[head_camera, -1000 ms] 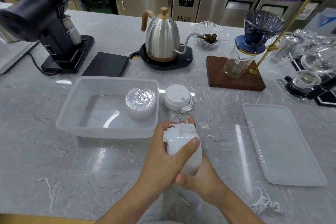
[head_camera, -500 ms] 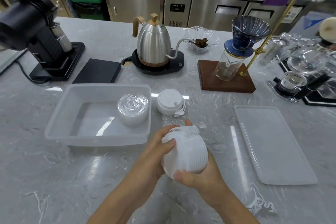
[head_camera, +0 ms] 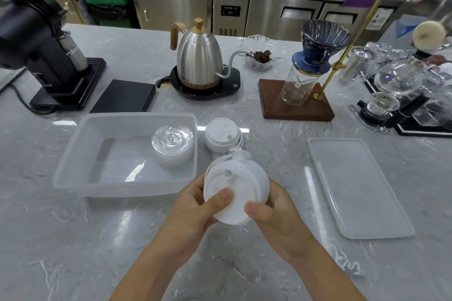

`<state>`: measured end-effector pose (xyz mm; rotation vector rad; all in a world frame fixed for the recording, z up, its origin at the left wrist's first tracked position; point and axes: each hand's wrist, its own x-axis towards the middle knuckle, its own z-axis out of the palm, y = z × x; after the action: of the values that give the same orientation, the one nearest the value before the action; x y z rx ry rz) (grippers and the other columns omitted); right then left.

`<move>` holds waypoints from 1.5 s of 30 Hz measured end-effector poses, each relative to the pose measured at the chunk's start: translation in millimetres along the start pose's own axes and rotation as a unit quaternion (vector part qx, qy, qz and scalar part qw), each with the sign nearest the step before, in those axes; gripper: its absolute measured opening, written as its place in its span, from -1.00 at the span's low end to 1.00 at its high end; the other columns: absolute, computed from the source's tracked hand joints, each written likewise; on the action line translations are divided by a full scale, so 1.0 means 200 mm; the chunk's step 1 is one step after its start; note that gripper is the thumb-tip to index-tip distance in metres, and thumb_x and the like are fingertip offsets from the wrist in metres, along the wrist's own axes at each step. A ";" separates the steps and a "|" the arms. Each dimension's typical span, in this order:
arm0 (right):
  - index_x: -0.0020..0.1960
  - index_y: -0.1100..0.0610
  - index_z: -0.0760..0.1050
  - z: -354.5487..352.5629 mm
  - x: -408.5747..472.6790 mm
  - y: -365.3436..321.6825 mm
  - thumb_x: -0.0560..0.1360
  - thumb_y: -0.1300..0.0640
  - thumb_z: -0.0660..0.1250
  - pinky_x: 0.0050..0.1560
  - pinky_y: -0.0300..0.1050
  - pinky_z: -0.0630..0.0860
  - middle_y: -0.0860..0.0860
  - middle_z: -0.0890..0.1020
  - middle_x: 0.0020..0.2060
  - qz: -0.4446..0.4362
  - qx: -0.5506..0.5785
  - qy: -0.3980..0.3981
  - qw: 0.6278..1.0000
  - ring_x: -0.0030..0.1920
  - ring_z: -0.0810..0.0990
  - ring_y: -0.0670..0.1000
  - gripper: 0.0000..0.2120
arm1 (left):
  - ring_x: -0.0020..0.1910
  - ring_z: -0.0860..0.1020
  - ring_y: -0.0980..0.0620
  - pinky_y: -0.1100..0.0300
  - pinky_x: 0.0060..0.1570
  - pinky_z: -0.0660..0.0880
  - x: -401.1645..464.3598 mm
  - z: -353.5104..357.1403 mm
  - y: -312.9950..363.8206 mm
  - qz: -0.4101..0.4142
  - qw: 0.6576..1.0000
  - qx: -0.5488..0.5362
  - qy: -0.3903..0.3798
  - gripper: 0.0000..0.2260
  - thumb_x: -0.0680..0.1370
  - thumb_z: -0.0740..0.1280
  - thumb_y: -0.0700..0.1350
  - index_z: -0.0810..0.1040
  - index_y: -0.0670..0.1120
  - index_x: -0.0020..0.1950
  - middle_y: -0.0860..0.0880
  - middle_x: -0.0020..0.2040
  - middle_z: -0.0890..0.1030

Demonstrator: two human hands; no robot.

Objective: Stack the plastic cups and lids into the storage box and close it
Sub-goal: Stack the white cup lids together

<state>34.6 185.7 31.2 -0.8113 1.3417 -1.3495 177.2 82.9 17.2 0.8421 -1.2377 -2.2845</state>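
Both hands hold a stack of white lids above the counter, tilted so its flat top faces me. My left hand grips its left side with the thumb on the top lid. My right hand grips the right side, thumb on the lower rim. A translucent storage box lies open to the left, with a stack of clear lids in its right end. A second stack of white lids stands on the counter just right of the box. The box's flat lid lies to the right.
Along the back of the grey marble counter stand a black grinder, a black scale, a steel kettle on its base, a glass bowl, a pour-over stand on a wooden base, and glassware at far right.
The held stack of white lids has been turned from lying on its side to showing its flat top. My left thumb now lies on the top lid.
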 end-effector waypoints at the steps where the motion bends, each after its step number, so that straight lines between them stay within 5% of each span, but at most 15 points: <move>1: 0.15 0.12 0.49 -0.01 0.00 0.00 0.54 0.54 0.23 -0.16 -0.48 0.55 -0.30 0.73 -0.16 -0.013 -0.005 0.019 1.000 -0.12 0.68 -0.33 -0.63 | 0.09 0.69 -0.13 0.10 -0.07 0.66 0.00 0.00 0.00 0.003 1.000 -0.001 0.003 -0.36 0.23 0.68 0.15 0.66 -0.08 0.23 -0.20 0.16 0.71; 9: 0.35 0.19 0.49 -0.03 0.01 -0.01 0.38 0.18 0.53 0.10 -0.06 0.61 0.18 0.66 0.19 -0.037 0.061 0.052 0.996 0.20 0.65 0.17 -0.43 | 0.14 0.68 -0.20 0.06 -0.02 0.68 0.02 0.01 -0.01 0.006 0.998 0.004 0.057 -0.22 0.13 0.70 0.20 0.62 -0.11 0.24 -0.20 0.17 0.70; 19: 0.24 0.15 0.58 -0.01 -0.01 0.00 0.29 0.10 0.56 0.00 -0.12 0.62 0.13 0.72 0.08 -0.031 0.047 0.116 0.992 0.10 0.70 0.12 -0.47 | 0.09 0.71 -0.16 0.13 -0.08 0.67 0.01 0.04 -0.03 0.001 0.997 0.006 0.071 -0.14 0.08 0.70 0.22 0.57 -0.14 0.25 -0.18 0.12 0.72; 33: 0.24 0.14 0.58 0.00 -0.07 -0.03 0.31 0.06 0.56 0.03 -0.09 0.62 0.11 0.71 0.10 -0.039 0.055 0.119 0.991 0.13 0.70 0.11 -0.48 | 0.00 0.73 -0.08 0.18 -0.16 0.66 -0.01 0.05 -0.04 0.020 0.999 0.011 0.045 -0.42 0.24 0.60 0.08 0.60 -0.11 0.19 -0.13 0.06 0.74; 39: 0.29 0.08 0.50 -0.01 -0.11 -0.05 0.24 0.00 0.60 0.00 -0.14 0.62 0.07 0.71 0.09 -0.039 0.007 0.152 0.988 0.11 0.70 0.06 -0.34 | 0.10 0.70 -0.13 0.10 -0.08 0.68 -0.03 0.03 -0.05 0.037 0.997 0.042 0.062 -0.34 0.17 0.65 0.13 0.62 -0.03 0.21 -0.11 0.11 0.72; 45: 0.24 0.07 0.54 -0.02 -0.12 -0.06 0.32 0.08 0.57 0.04 -0.14 0.63 0.06 0.73 0.05 -0.035 -0.032 0.143 0.989 0.08 0.70 0.07 -0.48 | 0.16 0.69 -0.11 0.02 0.01 0.68 -0.09 -0.03 -0.04 0.047 0.997 0.041 0.043 -0.43 0.26 0.61 0.09 0.64 -0.01 0.24 -0.09 0.17 0.71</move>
<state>35.0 207.6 47.4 -0.7319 1.5978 -1.5285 192.7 94.2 13.8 0.8825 -1.3115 -2.1135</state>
